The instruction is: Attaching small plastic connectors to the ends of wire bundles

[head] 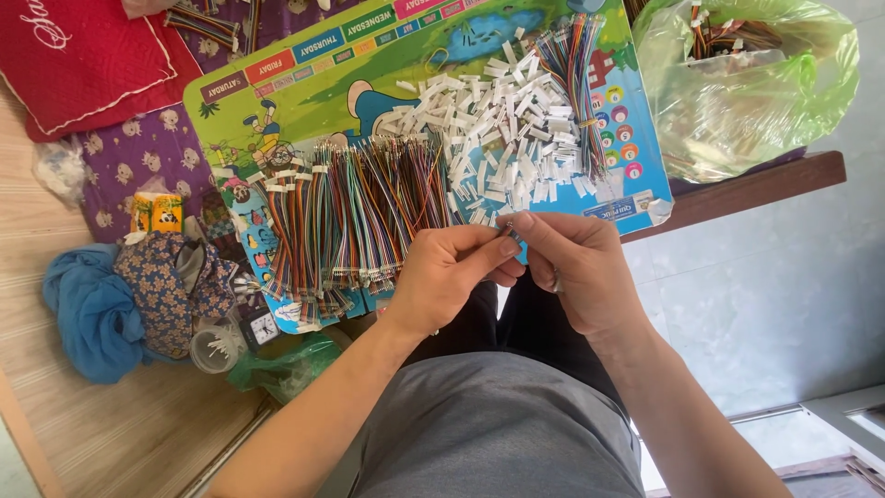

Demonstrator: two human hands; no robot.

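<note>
Colourful picture board [387, 46] serves as counter, above person's lap. Left hand [447, 277] and right hand [576, 272] meet at board's near edge, fingertips pinched shut on small white connector [510, 227] between them. White connector pile [498, 129] just beyond; finished multicoloured wire bundles [350, 207] beside left hand.

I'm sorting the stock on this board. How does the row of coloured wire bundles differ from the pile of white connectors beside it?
The wire bundles are long, multicoloured and laid side by side in a neat row; the white connectors are short, plain white and heaped loosely at all angles. The bundles lie on the left part of the colourful board, the connectors toward its right. Both rest on that board, just beyond the hands.
</note>
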